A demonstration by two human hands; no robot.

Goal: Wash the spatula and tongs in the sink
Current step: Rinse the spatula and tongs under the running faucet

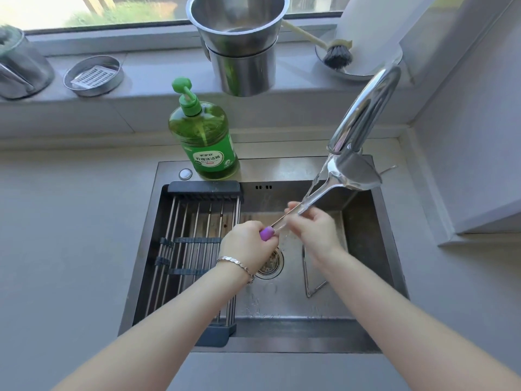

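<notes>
- Head view: my left hand [248, 245] gripped the purple handle of the spatula [353, 177], blade at two o'clock under the tap [366, 108].
- My right hand [315, 228] pinched the shaft; best, I judged, to rub towards the blade, turning both faces.
- The tongs [305, 272] lay in the sink [282, 347] at five o'clock, untouched.

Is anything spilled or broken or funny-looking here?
Nothing really stands out. The water from the faucet runs down the spatula into the sink, not onto the counter. The tongs lie on the sink floor, and the soap bottle stands upright.
</notes>
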